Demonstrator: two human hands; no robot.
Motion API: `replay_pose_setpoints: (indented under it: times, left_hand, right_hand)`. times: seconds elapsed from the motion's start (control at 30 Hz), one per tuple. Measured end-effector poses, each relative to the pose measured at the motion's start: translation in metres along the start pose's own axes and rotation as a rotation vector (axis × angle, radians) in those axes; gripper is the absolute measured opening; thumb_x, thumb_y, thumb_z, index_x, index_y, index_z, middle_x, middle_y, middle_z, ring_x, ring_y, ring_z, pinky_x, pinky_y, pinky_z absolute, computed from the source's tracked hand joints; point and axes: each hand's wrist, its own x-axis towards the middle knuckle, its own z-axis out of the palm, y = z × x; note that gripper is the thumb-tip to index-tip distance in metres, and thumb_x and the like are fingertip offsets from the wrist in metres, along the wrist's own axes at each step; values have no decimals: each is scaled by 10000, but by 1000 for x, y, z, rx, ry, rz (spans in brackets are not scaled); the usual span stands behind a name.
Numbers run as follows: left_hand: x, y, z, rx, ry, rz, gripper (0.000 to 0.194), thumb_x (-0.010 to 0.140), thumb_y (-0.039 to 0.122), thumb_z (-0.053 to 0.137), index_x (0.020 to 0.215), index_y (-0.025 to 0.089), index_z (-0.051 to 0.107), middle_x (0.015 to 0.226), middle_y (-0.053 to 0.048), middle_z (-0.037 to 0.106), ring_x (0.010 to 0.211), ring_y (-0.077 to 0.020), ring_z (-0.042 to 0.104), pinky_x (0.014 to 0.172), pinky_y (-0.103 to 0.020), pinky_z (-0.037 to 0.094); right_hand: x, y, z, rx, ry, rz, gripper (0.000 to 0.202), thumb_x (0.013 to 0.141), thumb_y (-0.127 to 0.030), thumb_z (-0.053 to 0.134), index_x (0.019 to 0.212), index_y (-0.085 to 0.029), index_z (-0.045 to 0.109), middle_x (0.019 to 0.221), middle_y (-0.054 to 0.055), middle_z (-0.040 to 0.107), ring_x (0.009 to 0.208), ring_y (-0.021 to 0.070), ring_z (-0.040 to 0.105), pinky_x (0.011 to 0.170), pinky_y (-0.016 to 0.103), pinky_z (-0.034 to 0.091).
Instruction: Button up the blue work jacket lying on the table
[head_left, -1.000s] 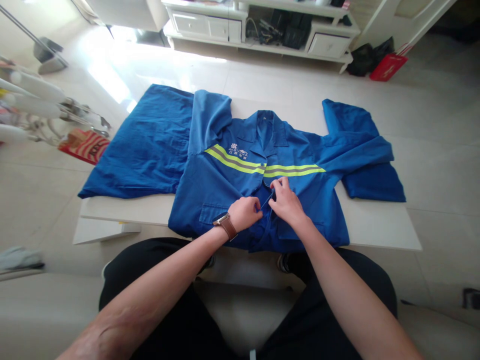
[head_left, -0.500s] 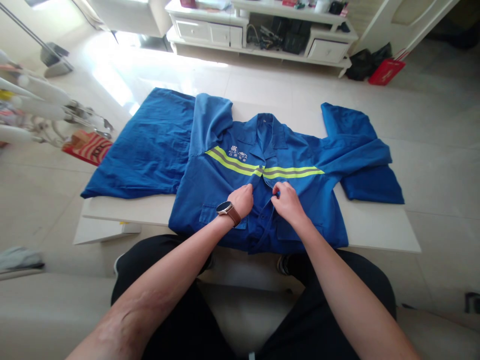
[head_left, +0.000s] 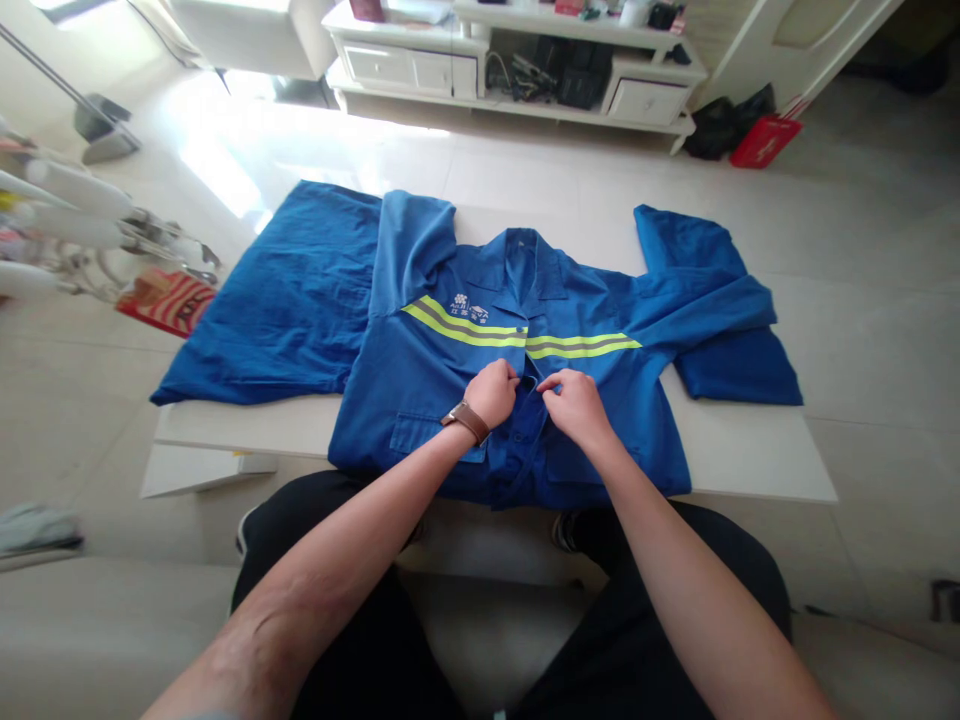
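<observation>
The blue jacket (head_left: 450, 380) lies front side up on the white table (head_left: 772, 460); a bright stripe (head_left: 465, 322) goes across its chest, so I will use the stripe to say where things are; the collar (head_left: 553, 283) is on the far side of the stripe; a small button (head_left: 520, 331) sits right on the stripe, where the two front edges meet; on the near side of the stripe the edges come apart, and what looks like another button (head_left: 517, 437) shows in the gap.

The left hand (head_left: 491, 393), with a watch (head_left: 466, 422) on its wrist, is just on the near side of the stripe, at one front edge; the right hand (head_left: 574, 403) is just on the near side of the stripe too, across the gap; both grips look narrow, with fingers bent as if to pinch; the tips are too small to see well, so I cannot tell if either has cloth in it.

The step in hand looks like small finger work on the front edges, near the stripe; I think the next move calls for a soft pinch and for both edges to line up; a hard tug could crease the stripe.
</observation>
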Motion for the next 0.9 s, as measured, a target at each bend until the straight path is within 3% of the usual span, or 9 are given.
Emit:
replay_pose_setpoints:
  times: [0.07, 0.13, 0.27, 0.33, 0.5, 0.67, 0.8, 0.9]
  left_hand:
    - [8, 1, 1, -243, -61, -91, 97, 946, 224, 558, 921, 157, 622, 865, -71, 691, 815, -191, 645, 758, -301, 498]
    - [13, -1, 4, -345, -121, -128, 110, 930, 206, 555, 871, 148, 628, 791, -59, 675, 745, -178, 622, 711, -291, 494]
    - [10, -6, 9, -167, -37, 18, 112, 813, 71, 579, 827, 153, 653, 874, -77, 687, 906, -208, 618, 853, -318, 484]
    - [7, -6, 10, -186, -31, 8, 181, 789, 60, 565, 906, 156, 665, 905, -75, 694, 904, -205, 617, 856, -322, 483]
    - [7, -2, 7, -608, -104, -139, 189, 838, 166, 497, 929, 168, 663, 918, -62, 700, 862, -183, 635, 738, -283, 489]
    - [7, 7, 4, -867, -117, -299, 166, 848, 280, 586, 970, 170, 610, 940, -59, 675, 849, -163, 641, 694, -245, 473]
    - [0, 19, 1, -1138, -228, -264, 251, 879, 406, 578, 839, 159, 605, 817, -36, 631, 693, -113, 584, 622, -213, 431]
    - [-3, 24, -2, -1145, -245, -252, 212, 787, 342, 707, 798, 156, 607, 726, -2, 585, 639, -92, 542, 593, -198, 395]
  right_hand:
    - [0, -2, -1, 94, 40, 30, 281, 753, -94, 554, 818, -208, 802, 879, 39, 759, 787, 191, 677, 828, 284, 506]
    - [-1, -3, 0, 189, 63, 67, 296, 750, -117, 554, 861, -208, 813, 832, 28, 758, 694, 173, 660, 782, 283, 516]
    - [-1, -1, 2, 273, 120, 68, 281, 712, -153, 595, 881, -210, 813, 811, 21, 762, 717, 181, 672, 755, 288, 519]
    - [0, -3, 1, 280, 145, 64, 263, 693, -163, 613, 862, -210, 809, 811, 22, 763, 750, 192, 683, 761, 294, 516]
    - [-5, -15, -6, 334, 215, 73, 202, 678, -197, 628, 802, -198, 787, 709, 16, 721, 683, 190, 657, 695, 289, 498]
    - [-18, -32, -9, 235, 380, -16, 130, 709, -178, 576, 710, -203, 703, 703, 10, 656, 627, 159, 579, 655, 277, 462]
    - [-22, -35, -9, 171, 357, -74, 126, 731, -157, 555, 711, -212, 666, 732, 3, 637, 655, 155, 579, 678, 274, 459]
    - [-18, -28, -9, 170, 315, -74, 132, 731, -155, 568, 752, -212, 685, 743, -3, 636, 659, 153, 582, 685, 275, 464]
